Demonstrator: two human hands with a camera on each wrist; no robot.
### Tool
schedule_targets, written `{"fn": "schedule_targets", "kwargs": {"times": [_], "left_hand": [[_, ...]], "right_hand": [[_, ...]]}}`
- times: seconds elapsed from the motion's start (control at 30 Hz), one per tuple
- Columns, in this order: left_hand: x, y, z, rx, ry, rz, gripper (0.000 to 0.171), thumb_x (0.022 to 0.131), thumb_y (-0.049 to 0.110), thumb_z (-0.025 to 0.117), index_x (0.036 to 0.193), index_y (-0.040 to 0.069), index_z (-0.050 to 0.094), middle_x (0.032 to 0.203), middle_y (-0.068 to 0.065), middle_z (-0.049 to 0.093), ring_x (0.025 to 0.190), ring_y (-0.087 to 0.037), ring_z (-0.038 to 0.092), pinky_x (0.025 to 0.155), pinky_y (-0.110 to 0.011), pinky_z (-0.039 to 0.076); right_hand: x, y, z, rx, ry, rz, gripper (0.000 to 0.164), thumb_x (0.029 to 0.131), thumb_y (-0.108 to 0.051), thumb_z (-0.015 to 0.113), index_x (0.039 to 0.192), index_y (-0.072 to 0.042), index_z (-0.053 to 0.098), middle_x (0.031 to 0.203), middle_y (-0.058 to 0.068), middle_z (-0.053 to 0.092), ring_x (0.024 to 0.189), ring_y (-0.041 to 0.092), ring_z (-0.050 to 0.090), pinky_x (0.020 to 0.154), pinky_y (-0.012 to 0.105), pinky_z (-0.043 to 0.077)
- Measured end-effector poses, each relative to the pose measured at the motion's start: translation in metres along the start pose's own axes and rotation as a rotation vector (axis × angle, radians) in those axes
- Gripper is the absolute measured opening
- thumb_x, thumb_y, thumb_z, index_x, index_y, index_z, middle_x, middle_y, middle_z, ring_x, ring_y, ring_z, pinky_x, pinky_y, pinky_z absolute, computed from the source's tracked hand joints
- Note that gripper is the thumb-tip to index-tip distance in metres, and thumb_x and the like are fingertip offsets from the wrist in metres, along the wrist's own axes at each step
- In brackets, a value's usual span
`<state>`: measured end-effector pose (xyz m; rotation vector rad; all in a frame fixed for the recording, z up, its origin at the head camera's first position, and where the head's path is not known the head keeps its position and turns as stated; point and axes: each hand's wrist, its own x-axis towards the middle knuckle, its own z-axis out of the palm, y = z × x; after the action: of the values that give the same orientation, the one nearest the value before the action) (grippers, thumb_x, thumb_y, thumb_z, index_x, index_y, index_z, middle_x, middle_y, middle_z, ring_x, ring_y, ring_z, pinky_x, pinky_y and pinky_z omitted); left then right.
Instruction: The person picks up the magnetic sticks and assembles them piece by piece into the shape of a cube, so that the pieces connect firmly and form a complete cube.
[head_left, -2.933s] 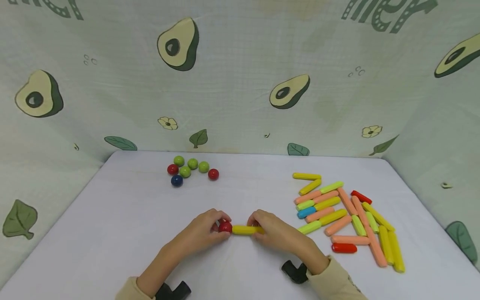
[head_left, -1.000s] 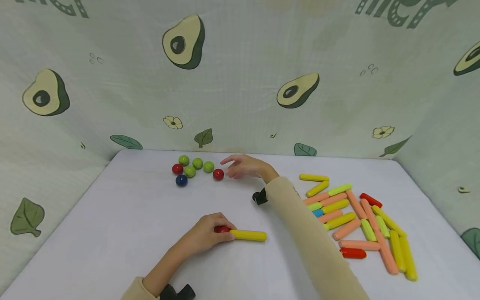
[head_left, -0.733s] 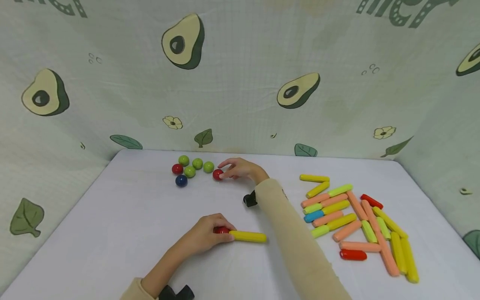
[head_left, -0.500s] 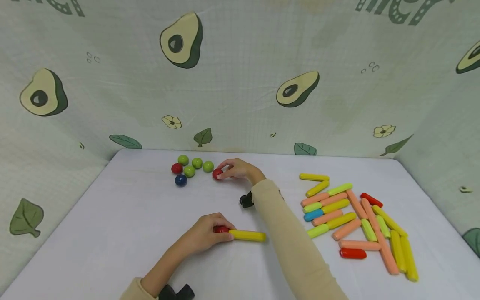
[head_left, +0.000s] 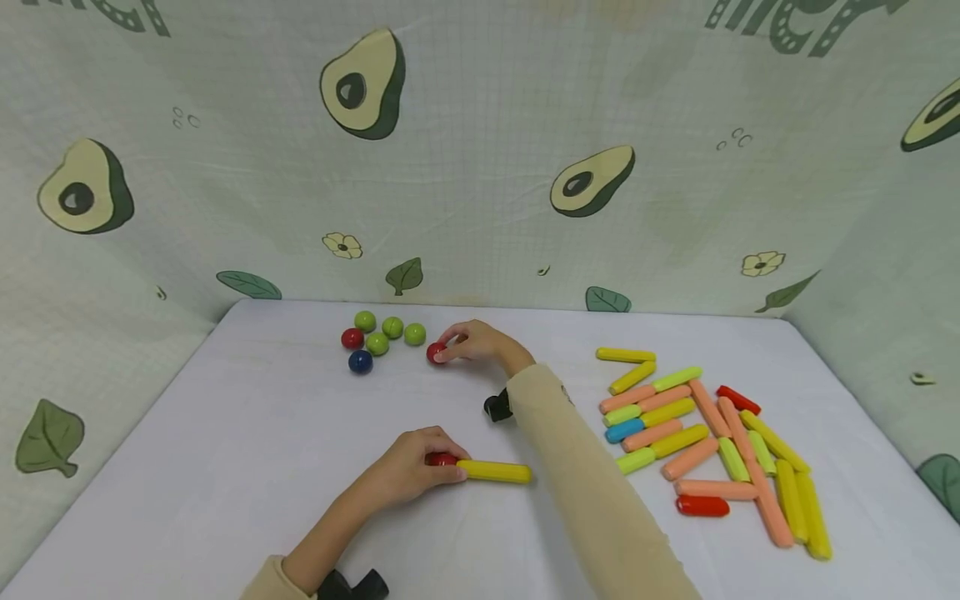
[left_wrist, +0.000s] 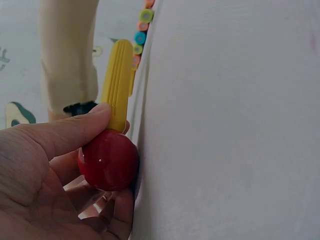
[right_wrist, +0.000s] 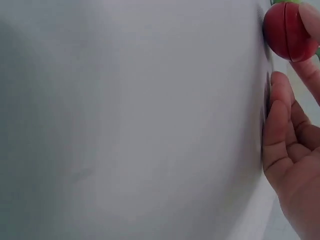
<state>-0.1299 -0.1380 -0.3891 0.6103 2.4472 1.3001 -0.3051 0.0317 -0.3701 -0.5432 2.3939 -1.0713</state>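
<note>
Low in the middle of the head view, my left hand [head_left: 420, 465] grips a red ball [left_wrist: 109, 161] between thumb and fingers. A yellow ridged stick [head_left: 495, 472] joins that ball and points to the right; in the left wrist view the thumb tip lies at their junction. Farther back, my right hand [head_left: 480, 343] pinches a second red ball [head_left: 436, 353] between thumb and index finger. A thin seam line runs around this ball in the right wrist view. Just left of it sit several green balls [head_left: 415, 334], another red ball [head_left: 352, 338] and a dark blue ball [head_left: 361, 362].
On the right of the white table [head_left: 247, 467] lies a spread of sticks: salmon [head_left: 690, 459], yellow [head_left: 813, 517], lime [head_left: 733, 460], blue [head_left: 625, 431] and red [head_left: 702, 506]. My right sleeve [head_left: 592, 483] crosses the table between them and the left hand.
My right hand has let go of the yellow stick, reached to the back and taken hold of a red ball, which has shifted slightly from the green ones. My left hand keeps its grip.
</note>
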Motion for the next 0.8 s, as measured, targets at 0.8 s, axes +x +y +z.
{"fn": "schedule_targets", "kwargs": {"times": [0.8], "left_hand": [[0.000,0.003,0.002,0.002,0.025,-0.057,0.019,0.094,0.015,0.081,0.111,0.005,0.081,0.098,0.002,0.068,0.090,-0.014,0.056,0.077,-0.024,0.049]], "right_hand": [[-0.169,0.008,-0.001,0.203,0.167,-0.201,0.036,0.100,-0.019,0.073,0.130,0.000,0.065,0.108,0.007,0.066,0.099,0.024,0.059,0.081,0.027,0.052]]}}
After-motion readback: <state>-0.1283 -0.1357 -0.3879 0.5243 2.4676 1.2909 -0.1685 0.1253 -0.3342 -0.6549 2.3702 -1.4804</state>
